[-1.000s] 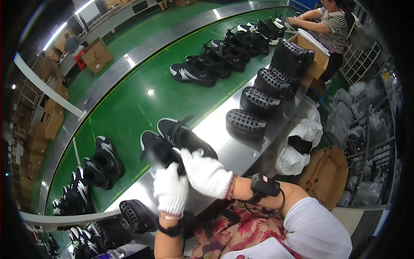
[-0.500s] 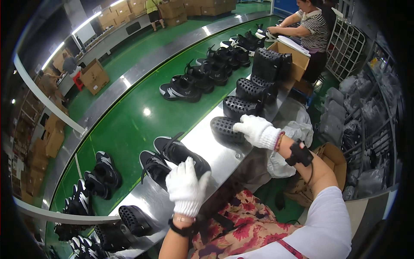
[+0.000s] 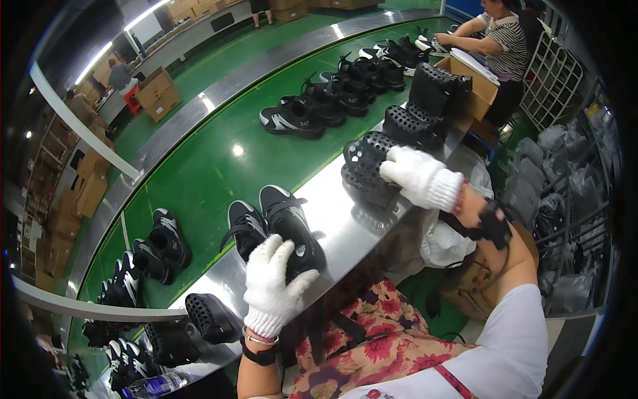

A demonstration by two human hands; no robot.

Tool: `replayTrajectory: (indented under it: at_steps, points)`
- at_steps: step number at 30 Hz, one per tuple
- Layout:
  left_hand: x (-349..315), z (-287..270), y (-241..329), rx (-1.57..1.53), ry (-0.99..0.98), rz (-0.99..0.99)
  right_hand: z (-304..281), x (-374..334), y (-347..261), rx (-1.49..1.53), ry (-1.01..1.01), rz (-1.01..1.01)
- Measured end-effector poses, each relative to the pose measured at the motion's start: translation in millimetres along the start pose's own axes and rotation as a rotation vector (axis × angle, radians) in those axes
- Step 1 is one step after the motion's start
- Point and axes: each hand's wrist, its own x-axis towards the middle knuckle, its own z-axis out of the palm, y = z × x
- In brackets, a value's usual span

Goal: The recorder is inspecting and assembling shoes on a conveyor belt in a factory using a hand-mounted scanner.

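Observation:
My left hand (image 3: 276,282), in a white knit glove, has its fingers spread at the heel end of a pair of black sneakers. The right sneaker (image 3: 290,226) and the left sneaker (image 3: 244,226) stand side by side, toes pointing away from me, on the metal edge of the line. My gloved right hand (image 3: 415,176) is closed at the near end of a black perforated shoe form (image 3: 367,151), which is tilted so light shows through its holes. Another perforated form (image 3: 365,189) sits just below it, partly covered by my fingers.
More perforated forms (image 3: 413,126) are lined up farther right, beside a cardboard box (image 3: 475,93). Several black sneakers (image 3: 292,120) stand on the green belt (image 3: 219,179). At lower left are more forms (image 3: 209,318) and a plastic bottle (image 3: 158,384). A co-worker (image 3: 498,43) handles shoes at the far right.
My right hand has moved slightly away from me, and a perforated form has tilted up and shifted left. My left hand's fingers have spread by the sneakers. The whole view has shifted.

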Motion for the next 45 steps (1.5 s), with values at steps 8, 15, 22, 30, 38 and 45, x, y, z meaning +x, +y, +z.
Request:
replayTrajectory:
  at_steps: [8,15,22,30,38,45]
  points:
    - [20.8,-15.4,20.9,-1.63,0.171,-0.399,-14.3,5.1,-138.1,0.562,0.32,-0.558]
    - [-10.1,6.8,35.4,-1.194,0.579,-0.72,68.0,-5.5,-189.3,1.231,0.41,-0.05]
    - [19.2,6.5,-12.1,-0.113,0.237,-0.272,43.0,-16.4,-149.0,1.177,0.342,0.328]
    - [72.3,19.6,-49.8,0.086,-0.191,-0.162,30.4,11.1,-137.3,0.776,0.058,0.288]
    - [58.1,29.3,-41.0,-0.029,-0.067,-0.13,89.9,49.0,-166.5,0.377,0.202,0.086]
    - [55.7,25.1,-41.0,-0.146,-0.055,-0.105,50.5,47.8,-137.7,0.683,-0.142,0.11]
